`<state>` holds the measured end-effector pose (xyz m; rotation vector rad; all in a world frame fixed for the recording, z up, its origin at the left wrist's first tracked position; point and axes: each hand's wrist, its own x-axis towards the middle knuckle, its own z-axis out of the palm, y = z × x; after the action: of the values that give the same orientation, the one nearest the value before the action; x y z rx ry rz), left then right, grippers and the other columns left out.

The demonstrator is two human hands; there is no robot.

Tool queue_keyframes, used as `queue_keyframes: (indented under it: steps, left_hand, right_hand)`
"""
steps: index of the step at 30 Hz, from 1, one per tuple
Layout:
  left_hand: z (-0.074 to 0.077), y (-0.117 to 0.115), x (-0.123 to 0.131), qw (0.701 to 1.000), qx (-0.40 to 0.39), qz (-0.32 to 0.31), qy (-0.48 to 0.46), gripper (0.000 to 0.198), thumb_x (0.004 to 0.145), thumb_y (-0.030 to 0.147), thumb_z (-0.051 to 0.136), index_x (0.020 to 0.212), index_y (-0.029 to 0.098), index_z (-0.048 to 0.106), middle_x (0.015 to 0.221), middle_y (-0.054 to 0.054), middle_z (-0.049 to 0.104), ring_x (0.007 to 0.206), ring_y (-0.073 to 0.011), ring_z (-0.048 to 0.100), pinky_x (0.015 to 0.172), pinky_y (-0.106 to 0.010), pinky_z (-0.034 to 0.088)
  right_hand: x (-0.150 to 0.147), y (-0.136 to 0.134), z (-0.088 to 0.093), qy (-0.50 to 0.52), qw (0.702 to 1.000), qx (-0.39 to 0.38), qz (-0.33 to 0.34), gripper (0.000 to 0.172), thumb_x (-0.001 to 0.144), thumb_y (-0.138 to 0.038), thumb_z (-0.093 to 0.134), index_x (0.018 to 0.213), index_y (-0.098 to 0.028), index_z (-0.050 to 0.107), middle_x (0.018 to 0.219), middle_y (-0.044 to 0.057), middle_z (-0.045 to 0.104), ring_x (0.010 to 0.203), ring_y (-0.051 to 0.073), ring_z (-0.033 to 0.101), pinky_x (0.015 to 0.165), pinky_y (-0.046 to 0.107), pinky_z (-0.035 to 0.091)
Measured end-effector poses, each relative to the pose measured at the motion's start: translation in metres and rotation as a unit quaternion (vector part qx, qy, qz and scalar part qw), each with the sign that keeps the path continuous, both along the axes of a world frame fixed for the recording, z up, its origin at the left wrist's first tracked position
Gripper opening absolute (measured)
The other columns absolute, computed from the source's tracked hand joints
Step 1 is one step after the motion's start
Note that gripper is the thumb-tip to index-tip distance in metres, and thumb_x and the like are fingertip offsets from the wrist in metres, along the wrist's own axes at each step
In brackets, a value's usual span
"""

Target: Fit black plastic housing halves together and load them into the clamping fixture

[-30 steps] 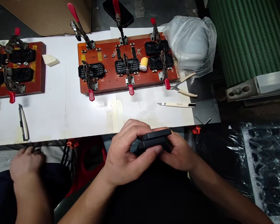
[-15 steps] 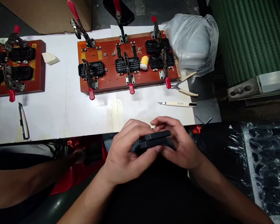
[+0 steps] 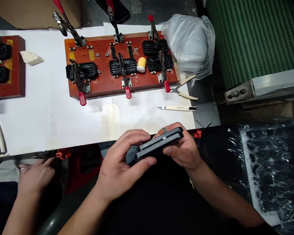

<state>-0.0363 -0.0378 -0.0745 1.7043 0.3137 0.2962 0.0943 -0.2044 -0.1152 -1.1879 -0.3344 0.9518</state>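
Note:
In front of my lap, a pair of flat black plastic parts (image 3: 159, 143) lies face to face with a narrow gap between them. Grey strips run along their long edges, and a small metal clip (image 3: 164, 130) shows near the right end. My right hand (image 3: 183, 148) grips the right end, thumb in front and fingers behind. Around the left end curls my left hand (image 3: 122, 161), its thumb below and its fingers above the parts. The parts tilt upward to the right. Some of my fingertips are hidden behind them.
A red-brown fixture board (image 3: 105, 85) with red-handled toggle clamps holds several black parts. Nearby are a craft knife (image 3: 177, 108), pliers (image 3: 186, 95), a yellow-and-white plug (image 3: 141, 64) and a plastic bag (image 3: 191, 42). A co-worker's hand (image 3: 38, 174) is at left, a wrapped tray (image 3: 250, 169) at right.
The black parts have turned so their long grey edges and metal clip show. My left fingers have loosened slightly. The view has swung right, and the co-worker's hand now shows more plainly.

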Motion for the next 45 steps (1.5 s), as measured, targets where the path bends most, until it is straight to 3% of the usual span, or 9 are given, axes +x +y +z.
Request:
queue_keyframes:
  steps: [6, 20, 26, 30, 33, 36, 38, 41, 45]
  left_hand:
    - [0.007, 0.004, 0.004, 1.0, 0.024, -0.007, -0.019, 0.027, 0.086, 0.01, 0.08, 0.109, 0.022, 0.07, 0.111, -0.007, 0.066, 0.106, -0.0213, 0.064, 0.09, -0.033, 0.054]
    - [0.01, 0.0, 0.01, 0.998, 0.032, 0.051, -0.023, 0.026, 0.089, 0.008, 0.074, 0.111, 0.018, 0.066, 0.109, -0.008, 0.066, 0.104, -0.0199, 0.065, 0.091, -0.032, 0.054]
    - [0.014, -0.002, 0.015, 0.997, 0.045, 0.05, -0.028, 0.027, 0.088, 0.011, 0.078, 0.111, 0.02, 0.066, 0.108, -0.006, 0.067, 0.103, -0.0185, 0.065, 0.093, -0.03, 0.053]
    - [0.009, -0.004, 0.014, 0.997, 0.034, 0.066, -0.01, 0.028, 0.086, 0.017, 0.082, 0.11, 0.021, 0.067, 0.109, -0.005, 0.067, 0.103, -0.0182, 0.065, 0.094, -0.028, 0.052]
    - [0.0, -0.011, 0.012, 0.988, -0.097, 0.116, 0.016, 0.059, 0.082, 0.025, 0.087, 0.134, 0.028, 0.06, 0.134, -0.007, 0.062, 0.121, -0.0228, 0.062, 0.103, -0.031, 0.051]
    - [-0.011, -0.023, 0.013, 0.923, -0.359, 0.141, -0.009, 0.087, 0.084, 0.043, 0.085, 0.155, 0.035, 0.036, 0.153, -0.011, 0.05, 0.136, -0.0297, 0.055, 0.113, -0.043, 0.049]
    - [-0.015, -0.031, 0.015, 0.863, -0.471, 0.18, -0.042, 0.073, 0.092, 0.049, 0.073, 0.154, 0.032, 0.037, 0.149, -0.013, 0.055, 0.137, -0.0311, 0.055, 0.114, -0.049, 0.048]
    - [-0.016, -0.033, 0.018, 0.797, -0.547, 0.247, -0.066, 0.043, 0.102, 0.043, 0.052, 0.142, 0.026, 0.052, 0.129, -0.012, 0.068, 0.126, -0.0298, 0.064, 0.111, -0.053, 0.05]
    - [-0.011, -0.017, 0.017, 0.775, -0.579, 0.235, -0.089, 0.04, 0.103, 0.046, 0.044, 0.13, 0.023, 0.061, 0.115, -0.01, 0.072, 0.109, -0.0262, 0.071, 0.102, -0.045, 0.057]
  right_hand:
    - [-0.003, 0.001, 0.001, 0.018, 0.999, 0.035, 0.008, 0.04, 0.081, -0.032, 0.084, 0.107, -0.031, 0.053, 0.11, 0.001, 0.069, 0.106, 0.023, 0.069, 0.097, 0.045, 0.059]
    - [-0.008, 0.009, 0.001, 0.052, 0.998, -0.005, 0.045, 0.031, 0.089, -0.03, 0.079, 0.114, -0.026, 0.061, 0.114, 0.002, 0.066, 0.103, 0.017, 0.061, 0.094, 0.032, 0.049]
    - [-0.011, 0.012, -0.014, 0.069, 0.991, -0.05, 0.106, 0.032, 0.082, -0.038, 0.086, 0.1, -0.022, 0.065, 0.091, -0.003, 0.062, 0.082, 0.011, 0.057, 0.076, 0.022, 0.047]
    - [-0.012, 0.011, -0.015, 0.046, 0.989, -0.076, 0.118, 0.038, 0.081, -0.046, 0.084, 0.103, -0.02, 0.067, 0.093, -0.001, 0.066, 0.084, 0.014, 0.06, 0.076, 0.025, 0.051]
    - [-0.015, 0.012, -0.012, -0.052, 0.991, -0.111, 0.054, 0.029, 0.088, -0.039, 0.079, 0.108, -0.022, 0.067, 0.098, 0.001, 0.069, 0.088, 0.017, 0.066, 0.081, 0.03, 0.055]
    - [-0.017, 0.017, -0.009, -0.311, 0.944, -0.099, -0.053, 0.027, 0.091, -0.016, 0.072, 0.115, -0.026, 0.068, 0.115, 0.003, 0.068, 0.108, 0.02, 0.068, 0.098, 0.036, 0.056]
    - [-0.019, 0.021, -0.006, -0.439, 0.893, -0.079, -0.055, 0.042, 0.09, -0.003, 0.065, 0.124, -0.027, 0.066, 0.128, 0.007, 0.062, 0.123, 0.022, 0.063, 0.107, 0.039, 0.053]
    - [-0.025, 0.023, 0.0, -0.499, 0.864, -0.064, -0.003, 0.055, 0.087, 0.002, 0.062, 0.134, -0.026, 0.061, 0.138, 0.01, 0.053, 0.134, 0.024, 0.056, 0.112, 0.042, 0.051]
    - [-0.033, 0.018, 0.006, -0.402, 0.914, -0.046, -0.014, 0.057, 0.088, -0.006, 0.064, 0.139, -0.028, 0.053, 0.142, 0.011, 0.048, 0.121, 0.023, 0.06, 0.098, 0.041, 0.056]
